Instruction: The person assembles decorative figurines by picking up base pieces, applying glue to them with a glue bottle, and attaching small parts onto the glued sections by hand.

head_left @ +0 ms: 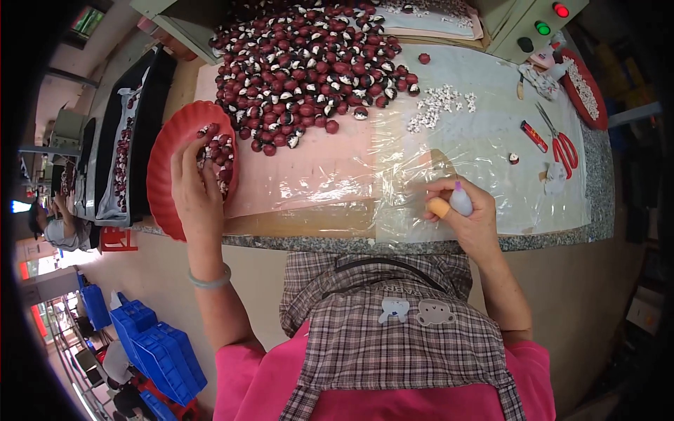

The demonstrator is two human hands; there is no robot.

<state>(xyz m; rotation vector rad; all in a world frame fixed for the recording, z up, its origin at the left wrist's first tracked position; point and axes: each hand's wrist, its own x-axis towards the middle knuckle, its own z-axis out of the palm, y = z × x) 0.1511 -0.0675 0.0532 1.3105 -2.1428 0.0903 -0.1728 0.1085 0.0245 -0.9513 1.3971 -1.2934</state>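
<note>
My left hand [194, 189] reaches over a red scalloped tray [163, 175], fingers curved and apart at small dark-red balls [223, 158] in it; whether the fingertips touch one is hard to see. In my right hand [472, 217] is a small pale squeeze bottle [460, 202] with a purple tip, gripped above the table's front edge. An orange finger cover [439, 207] sits on that hand. Beyond both hands lies a large heap of dark-red balls with black and white parts [309, 70]. Small white pieces [441, 105] are scattered right of the heap.
Right of my right hand lie a single ball [514, 159], a red lighter-shaped stick [533, 137] and red-handled scissors [564, 151]. A red tray of white pieces [583, 88] stands far right, near a machine with lit buttons [542, 28]. A black tray [144, 126] is left.
</note>
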